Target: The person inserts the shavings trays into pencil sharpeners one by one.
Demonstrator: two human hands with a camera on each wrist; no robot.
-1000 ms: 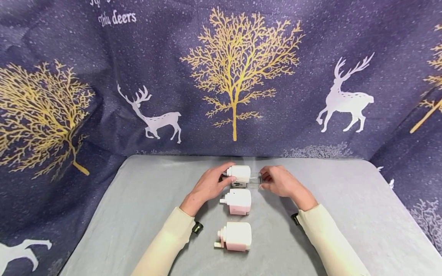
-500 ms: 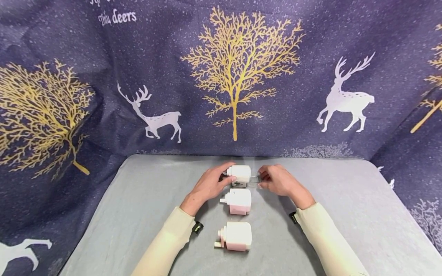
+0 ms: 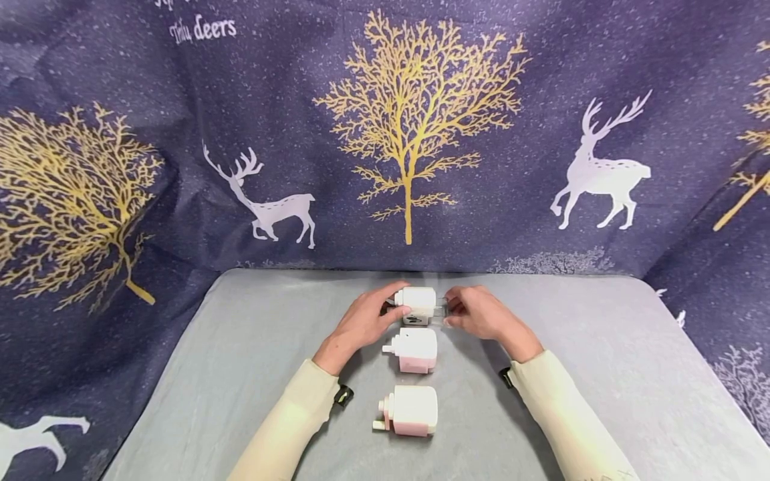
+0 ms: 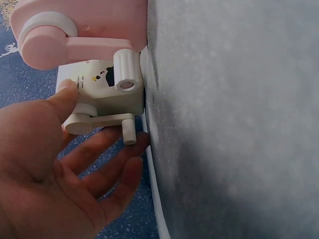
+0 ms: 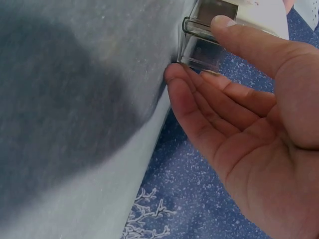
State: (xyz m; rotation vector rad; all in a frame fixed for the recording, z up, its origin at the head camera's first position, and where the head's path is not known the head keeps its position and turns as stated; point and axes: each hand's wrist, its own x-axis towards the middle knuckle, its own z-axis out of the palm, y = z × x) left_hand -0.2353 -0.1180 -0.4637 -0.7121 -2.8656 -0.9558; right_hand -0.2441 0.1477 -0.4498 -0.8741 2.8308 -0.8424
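A white hand-crank pencil sharpener (image 3: 419, 305) stands at the back of the table, its crank (image 4: 107, 121) facing left. My left hand (image 3: 363, 321) grips its body, thumb on the near printed side and fingers reaching behind. From its right end sticks out a clear part with a metal wire frame (image 5: 199, 29). My right hand (image 3: 484, 314) pinches this clear part between thumb and fingers. Closer to me stand two pink-and-white pencil sharpeners, a middle one (image 3: 418, 351) and a front one (image 3: 415, 410), cranks also to the left.
A grey cloth covers the table (image 3: 252, 374). Behind it hangs a dark blue curtain (image 3: 349, 220) with gold trees and white deer. In the left wrist view the pink sharpener (image 4: 104, 20) stands close beside the white one.
My right hand has moved left toward the white sharpener, and the clear part with its wire frame now sticks out less. My left hand has stayed in place.
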